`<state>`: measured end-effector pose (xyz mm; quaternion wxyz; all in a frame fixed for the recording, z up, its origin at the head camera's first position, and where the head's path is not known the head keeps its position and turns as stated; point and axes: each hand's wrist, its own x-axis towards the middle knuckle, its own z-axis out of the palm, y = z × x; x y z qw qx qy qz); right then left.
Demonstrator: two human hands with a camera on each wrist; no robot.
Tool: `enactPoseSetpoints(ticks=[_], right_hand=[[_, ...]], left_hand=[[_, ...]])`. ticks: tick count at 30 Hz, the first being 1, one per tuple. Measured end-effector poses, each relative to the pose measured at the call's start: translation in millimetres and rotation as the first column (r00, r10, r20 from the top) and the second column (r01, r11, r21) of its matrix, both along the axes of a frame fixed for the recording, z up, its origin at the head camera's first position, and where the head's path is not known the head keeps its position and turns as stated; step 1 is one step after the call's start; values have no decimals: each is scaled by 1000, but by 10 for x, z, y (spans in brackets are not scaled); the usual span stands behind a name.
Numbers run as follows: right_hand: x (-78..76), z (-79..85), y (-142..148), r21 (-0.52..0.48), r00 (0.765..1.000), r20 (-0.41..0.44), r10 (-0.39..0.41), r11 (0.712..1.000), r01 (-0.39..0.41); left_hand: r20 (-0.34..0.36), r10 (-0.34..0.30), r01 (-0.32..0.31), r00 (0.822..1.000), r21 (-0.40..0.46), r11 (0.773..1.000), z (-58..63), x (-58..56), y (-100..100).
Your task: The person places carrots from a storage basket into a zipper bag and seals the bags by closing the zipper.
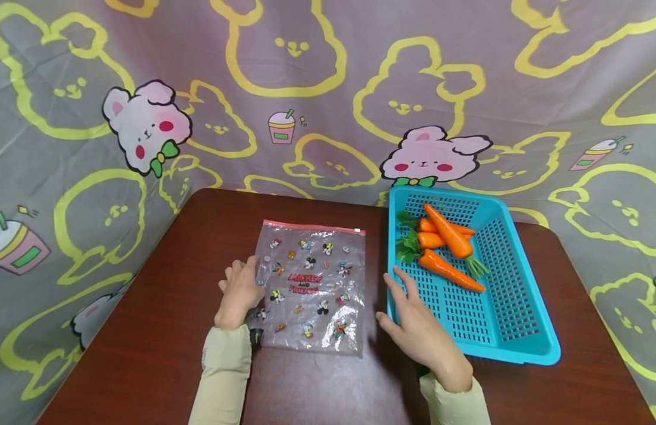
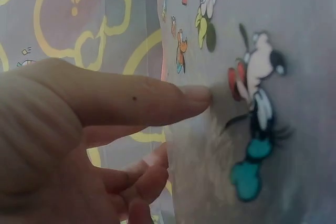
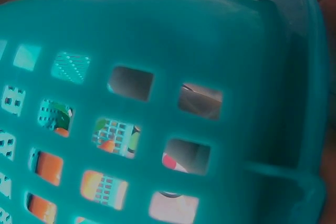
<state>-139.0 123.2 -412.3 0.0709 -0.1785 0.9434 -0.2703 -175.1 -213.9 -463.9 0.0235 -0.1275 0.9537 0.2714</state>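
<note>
A clear zip bag [image 1: 317, 316] with printed cartoon figures and a red zip edge lies flat in the middle of the table. At its left edge is my left hand [image 1: 241, 292]; in the left wrist view the thumb [image 2: 152, 100] lies over the printed face, while the other fingers bend around the edge, their tips partly hidden. My right hand [image 1: 423, 330] reaches to the left rim of a blue plastic basket [image 1: 524, 289], fingers spread and nearly straight at the rim. Several orange carrots [image 1: 450, 268] with green tops lie inside the basket, towards its far left.
The dark brown wooden table [image 1: 163, 295] has rounded far corners. A grey curtain [image 1: 317, 53] with yellow bunny outlines hangs close around its back and sides. The basket's slotted wall [image 3: 157, 40] fills most of the right wrist view.
</note>
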Motion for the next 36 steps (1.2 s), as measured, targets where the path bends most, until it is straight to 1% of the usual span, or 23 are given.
enactPoseSetpoints(ticks=[4, 6, 9, 11, 14, 19, 22, 28, 31, 34, 36], right_hand=[[-5, -1, 1, 2, 1000, 3, -2, 1000, 2], [-6, -4, 2, 3, 1000, -6, -2, 1000, 2], [-6, -10, 2, 0, 1000, -15, -1, 1000, 1], [-4, -15, 3, -4, 1000, -21, -2, 1000, 2], [0, -22, 4, -10, 1000, -30, -3, 1000, 2], [2, -27, 5, -16, 999, -42, 0, 1000, -1], [1, -23, 0, -10, 1000, -31, -1, 1000, 1], [1, -20, -13, -5, 1000, -24, -14, 1000, 14], [6, -17, -17, -5, 999, -29, -13, 1000, 13], [9, -14, -18, -6, 999, -37, -12, 1000, 11], [10, -13, -17, -4, 999, -43, -11, 1000, 11]], left_hand=[[-3, 8, -8, 1000, 29, 1000, 5, 7, -18], [12, 15, -15, 1000, 33, 999, 12, 11, -28], [38, 21, -21, 999, 14, 1000, 15, 14, -38], [43, 17, -17, 999, 4, 1000, 14, 11, -40], [28, 5, -5, 1000, 1, 1000, 7, 4, -43], [-11, -2, 2, 1000, 33, 999, -19, -2, -57], [-23, 15, -14, 1000, 44, 999, -30, -3, -57], [-24, 49, -48, 999, 46, 998, -48, -16, -34], [-50, 68, -65, 996, 56, 996, -50, -21, -35], [-108, 78, -71, 991, 61, 996, -52, -28, -50], [-158, 81, -71, 984, 66, 995, -48, -35, -62]])
